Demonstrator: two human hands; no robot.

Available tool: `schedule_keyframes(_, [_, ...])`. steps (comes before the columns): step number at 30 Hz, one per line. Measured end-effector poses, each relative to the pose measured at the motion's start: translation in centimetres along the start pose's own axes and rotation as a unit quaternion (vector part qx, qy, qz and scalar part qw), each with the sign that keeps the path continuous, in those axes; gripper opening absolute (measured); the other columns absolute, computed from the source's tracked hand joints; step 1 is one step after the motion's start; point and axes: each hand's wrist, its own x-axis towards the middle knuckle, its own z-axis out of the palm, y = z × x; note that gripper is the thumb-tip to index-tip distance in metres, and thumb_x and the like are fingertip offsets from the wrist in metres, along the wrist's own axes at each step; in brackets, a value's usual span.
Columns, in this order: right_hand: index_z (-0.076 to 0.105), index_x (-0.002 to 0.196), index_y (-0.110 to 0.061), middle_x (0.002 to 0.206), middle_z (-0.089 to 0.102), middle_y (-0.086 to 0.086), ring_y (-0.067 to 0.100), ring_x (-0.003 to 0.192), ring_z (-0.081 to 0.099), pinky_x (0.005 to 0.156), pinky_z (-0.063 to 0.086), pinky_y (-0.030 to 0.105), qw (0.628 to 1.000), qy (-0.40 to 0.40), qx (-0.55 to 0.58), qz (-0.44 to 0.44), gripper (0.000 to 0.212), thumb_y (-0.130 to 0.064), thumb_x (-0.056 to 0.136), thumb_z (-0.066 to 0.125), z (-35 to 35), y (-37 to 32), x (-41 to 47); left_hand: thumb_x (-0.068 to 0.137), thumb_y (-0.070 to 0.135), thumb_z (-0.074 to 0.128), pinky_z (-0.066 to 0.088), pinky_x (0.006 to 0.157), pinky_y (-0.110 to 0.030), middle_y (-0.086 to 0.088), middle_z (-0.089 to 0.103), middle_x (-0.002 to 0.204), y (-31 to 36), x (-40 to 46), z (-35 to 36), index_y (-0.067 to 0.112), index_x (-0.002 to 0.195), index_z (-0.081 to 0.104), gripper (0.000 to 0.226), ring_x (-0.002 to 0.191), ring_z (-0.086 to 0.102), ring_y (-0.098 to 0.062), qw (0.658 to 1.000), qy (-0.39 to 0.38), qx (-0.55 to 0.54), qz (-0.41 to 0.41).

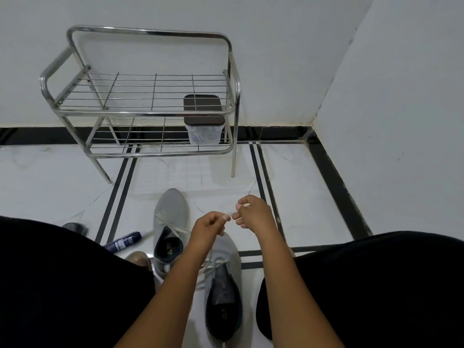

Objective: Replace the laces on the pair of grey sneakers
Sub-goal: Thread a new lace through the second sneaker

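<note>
Two grey sneakers stand on the white floor between my knees. The far sneaker (170, 212) carries a white lace across its upper eyelets. The near sneaker (223, 280) lies partly under my left forearm, with a white lace (208, 264) loose over its tongue. Above the near sneaker's toe, my left hand (209, 226) and my right hand (253, 213) meet, both pinching a short stretch of white lace (231, 213) between their fingertips. Where that stretch runs down to the shoe is hidden by my left hand.
A steel two-tier shoe rack (140, 114) stands against the wall, with a clear box with a dark lid (204, 121) on its lower shelf. A dark blue spray can (123, 241) and a dark cap (75, 228) lie by my left knee.
</note>
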Motion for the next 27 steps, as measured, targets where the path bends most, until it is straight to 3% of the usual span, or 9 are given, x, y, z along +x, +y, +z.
schedule_keyframes(2, [0.050, 0.076, -0.022, 0.078, 0.069, 0.009, 0.021, 0.061, 0.061, 0.065, 0.052, 0.034, 0.999, 0.031, 0.004, 0.026, 0.020, -0.017, 0.091, 0.038, 0.6, 1.4, 0.7, 0.092, 0.022, 0.061, 0.043, 0.060, -0.025, 0.003, 0.058, 0.066, -0.9, 0.7, -0.3, 0.015, 0.079, 0.067, 0.016, 0.058, 0.049, -0.014, 0.997, 0.050, 0.044, -0.027])
schedule_keyframes(5, [0.050, 0.076, -0.022, 0.091, 0.066, 0.013, 0.030, 0.079, 0.064, 0.076, 0.055, 0.037, 0.994, 0.042, -0.049, 0.083, 0.010, -0.017, 0.079, 0.043, 1.5, 4.9, 1.6, 0.088, 0.023, 0.065, 0.047, 0.073, -0.031, 0.000, 0.068, 0.080, -3.4, 1.0, -1.0, 0.015, 0.078, 0.069, 0.014, 0.076, 0.060, -0.018, 0.989, 0.091, 0.091, -0.072])
schedule_keyframes(9, [0.061, 0.112, -0.006, 0.116, 0.063, 0.015, 0.032, 0.105, 0.061, 0.082, 0.051, 0.031, 0.952, -0.091, -0.253, 0.144, 0.027, -0.019, 0.090, 0.051, 4.5, 10.1, 0.2, 0.084, 0.024, 0.068, 0.046, 0.070, -0.030, -0.002, 0.063, 0.069, -7.2, 0.7, -0.7, 0.019, 0.066, 0.064, 0.019, 0.072, 0.058, -0.021, 0.975, 0.052, 0.173, -0.129])
schedule_keyframes(11, [0.060, 0.115, -0.008, 0.119, 0.063, 0.014, 0.030, 0.108, 0.060, 0.080, 0.047, 0.029, 0.933, -0.155, -0.295, 0.133, 0.033, -0.027, 0.089, 0.057, 6.1, 12.3, -1.1, 0.081, 0.025, 0.068, 0.050, 0.072, -0.032, 0.002, 0.060, 0.064, -9.3, 0.7, -0.1, 0.022, 0.057, 0.059, 0.026, 0.072, 0.059, -0.021, 0.967, 0.026, 0.202, -0.154])
schedule_keyframes(13, [0.059, 0.114, -0.011, 0.120, 0.061, 0.012, 0.028, 0.110, 0.059, 0.084, 0.047, 0.028, 0.925, -0.175, -0.319, 0.113, 0.031, -0.025, 0.086, 0.060, 6.6, 13.7, -1.7, 0.077, 0.032, 0.065, 0.051, 0.077, -0.032, 0.003, 0.064, 0.070, -10.6, 0.4, 0.6, 0.024, 0.056, 0.058, 0.024, 0.080, 0.064, -0.023, 0.952, -0.001, 0.247, -0.181])
schedule_keyframes(18, [0.066, 0.110, -0.018, 0.117, 0.065, 0.007, 0.025, 0.108, 0.060, 0.083, 0.046, 0.026, 0.942, -0.151, -0.268, 0.136, 0.025, -0.021, 0.087, 0.056, 6.2, 14.3, -0.8, 0.079, 0.035, 0.057, 0.049, 0.080, -0.031, 0.001, 0.065, 0.100, -11.8, -0.6, 1.6, 0.037, 0.058, 0.057, 0.022, 0.099, 0.060, -0.023, 0.915, 0.048, 0.340, -0.213])
schedule_keyframes(21, [0.065, 0.111, -0.020, 0.118, 0.064, 0.007, 0.025, 0.108, 0.059, 0.084, 0.046, 0.025, 0.945, -0.150, -0.244, 0.159, 0.026, -0.019, 0.086, 0.055, 6.2, 14.8, -0.4, 0.081, 0.032, 0.058, 0.049, 0.085, -0.037, -0.002, 0.067, 0.100, -12.3, -0.7, 1.8, 0.033, 0.064, 0.063, 0.017, 0.100, 0.059, -0.026, 0.918, 0.060, 0.320, -0.225])
schedule_keyframes(27, [0.063, 0.107, -0.022, 0.117, 0.063, 0.006, 0.024, 0.105, 0.059, 0.077, 0.043, 0.023, 0.951, -0.137, -0.215, 0.173, 0.020, -0.020, 0.089, 0.056, 6.4, 15.6, 0.1, 0.083, 0.031, 0.056, 0.045, 0.089, -0.036, 0.002, 0.066, 0.106, -12.7, -0.3, 2.5, 0.033, 0.086, 0.072, 0.017, 0.106, 0.056, -0.024, 0.908, 0.079, 0.321, -0.257])
